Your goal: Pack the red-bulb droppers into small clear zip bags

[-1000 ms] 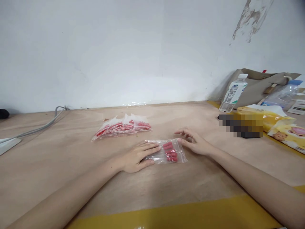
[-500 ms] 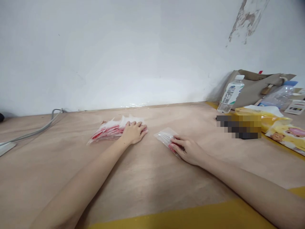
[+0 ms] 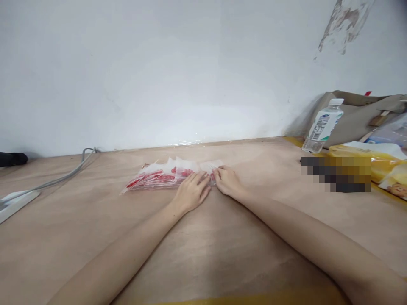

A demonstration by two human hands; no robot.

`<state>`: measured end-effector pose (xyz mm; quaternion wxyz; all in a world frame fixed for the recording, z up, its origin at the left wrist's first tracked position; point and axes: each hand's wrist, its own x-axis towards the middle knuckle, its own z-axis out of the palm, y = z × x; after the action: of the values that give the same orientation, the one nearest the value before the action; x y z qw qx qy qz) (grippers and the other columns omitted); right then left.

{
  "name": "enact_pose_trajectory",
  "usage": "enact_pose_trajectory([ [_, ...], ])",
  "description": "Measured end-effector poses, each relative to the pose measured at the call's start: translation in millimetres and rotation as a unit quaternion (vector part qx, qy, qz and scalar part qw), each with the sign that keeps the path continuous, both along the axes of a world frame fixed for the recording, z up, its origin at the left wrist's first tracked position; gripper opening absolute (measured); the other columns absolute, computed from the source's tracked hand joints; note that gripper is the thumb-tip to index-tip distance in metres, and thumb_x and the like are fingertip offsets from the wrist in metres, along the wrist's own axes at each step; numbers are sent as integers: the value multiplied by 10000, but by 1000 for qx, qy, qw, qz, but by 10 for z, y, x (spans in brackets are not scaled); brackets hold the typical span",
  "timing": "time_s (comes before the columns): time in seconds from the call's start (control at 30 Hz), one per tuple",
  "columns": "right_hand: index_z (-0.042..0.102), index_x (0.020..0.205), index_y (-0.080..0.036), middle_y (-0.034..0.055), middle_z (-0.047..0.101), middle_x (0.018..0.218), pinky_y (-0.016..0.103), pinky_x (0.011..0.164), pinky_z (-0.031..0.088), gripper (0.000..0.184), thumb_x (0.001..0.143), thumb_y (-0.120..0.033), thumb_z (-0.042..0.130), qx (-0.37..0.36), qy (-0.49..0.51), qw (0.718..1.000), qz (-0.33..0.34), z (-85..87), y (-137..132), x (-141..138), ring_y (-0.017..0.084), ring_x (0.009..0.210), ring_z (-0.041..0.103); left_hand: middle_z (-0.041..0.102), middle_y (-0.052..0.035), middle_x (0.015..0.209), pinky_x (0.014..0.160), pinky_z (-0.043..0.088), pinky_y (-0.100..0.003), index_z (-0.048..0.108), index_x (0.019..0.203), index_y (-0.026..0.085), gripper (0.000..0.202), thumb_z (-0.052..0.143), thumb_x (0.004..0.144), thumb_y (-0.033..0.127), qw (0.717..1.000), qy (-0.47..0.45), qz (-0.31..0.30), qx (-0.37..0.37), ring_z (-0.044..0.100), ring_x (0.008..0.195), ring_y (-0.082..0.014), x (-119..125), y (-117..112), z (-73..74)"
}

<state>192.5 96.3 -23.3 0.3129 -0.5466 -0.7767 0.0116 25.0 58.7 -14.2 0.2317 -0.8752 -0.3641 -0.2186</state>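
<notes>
A pile of small clear zip bags holding red pieces lies on the wooden table, a little beyond the middle. My left hand rests with its fingers flat on the right end of the pile. My right hand is just beside it, fingers bent and pinched on a small clear bag laid at the pile's right edge. The two hands almost touch. What lies under the fingers is hidden.
A water bottle stands at the right before a beige bag. Yellow packets lie near the right edge. At the left a grey cable runs to a white power strip. The wall is close behind.
My right hand has carried the single bag of red pieces leftward and away from me, up to the pile. My left hand went to the pile first and now lies on its right end.
</notes>
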Motion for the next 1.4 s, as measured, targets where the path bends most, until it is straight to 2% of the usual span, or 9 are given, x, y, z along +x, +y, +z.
enact_pose_trajectory([
  [0.07,657,821,-165,112,628,902,334,767,384,435,924,-320,265,25,20,998,53,12,-5,207,188,842,557,578,-124,1132,891,431,-382,549,1110,133,286,443,886,275,1000,3,-9,-10,540,1027,-246,72,27,-14],
  [0.17,665,917,-202,85,621,953,353,818,358,303,863,-385,429,79,-5,986,150,13,-17,581,195,906,538,624,-80,1056,926,398,-396,558,1086,162,238,437,894,234,999,24,-34,-17,560,995,-223,145,107,-6],
  [0.3,644,1009,-224,71,623,910,376,825,328,364,743,-463,581,94,-47,978,182,-11,-23,871,203,871,535,660,-55,935,950,385,-391,581,1012,167,207,407,901,150,998,35,-51,-22,605,891,-181,185,191,-10],
  [0.5,678,847,-198,51,652,767,320,723,297,187,802,-281,517,163,-99,969,156,-54,-21,805,160,748,551,614,-109,1047,960,414,-397,581,917,123,182,403,883,108,998,6,-47,-30,570,1006,-217,150,212,-63],
  [0.6,679,785,-200,47,657,778,310,672,275,190,805,-216,490,196,-120,964,134,-84,-15,786,136,680,542,591,-112,1077,967,422,-384,558,849,129,163,399,877,108,998,-18,-46,-41,566,1020,-205,122,220,-67],
  [0.77,674,767,-200,46,660,753,321,671,265,229,851,-254,467,223,-151,954,129,-87,-1,804,145,699,539,596,-80,1044,986,410,-390,520,826,153,160,377,877,101,996,-49,-53,-57,597,942,-162,105,232,-62],
  [0.97,657,756,-172,81,620,729,303,645,317,339,896,-218,352,228,-183,937,189,-49,57,759,160,703,501,612,-53,959,982,406,-405,512,786,168,172,377,861,91,995,-60,-52,-54,605,869,-147,93,241,-67],
  [1.17,619,698,-155,87,582,692,292,641,367,355,883,-178,317,248,-201,921,223,-39,96,705,164,659,475,542,-134,1163,1019,312,-474,552,969,135,170,465,824,122,998,-54,-31,-20,521,1070,-239,168,229,-42],
  [1.4,617,707,-161,82,574,680,301,633,361,342,885,-231,334,243,-183,929,211,-51,80,709,169,670,477,639,-50,989,949,383,-373,603,901,180,164,448,856,152,998,-3,-70,-4,588,915,-179,450,352,-32],
])
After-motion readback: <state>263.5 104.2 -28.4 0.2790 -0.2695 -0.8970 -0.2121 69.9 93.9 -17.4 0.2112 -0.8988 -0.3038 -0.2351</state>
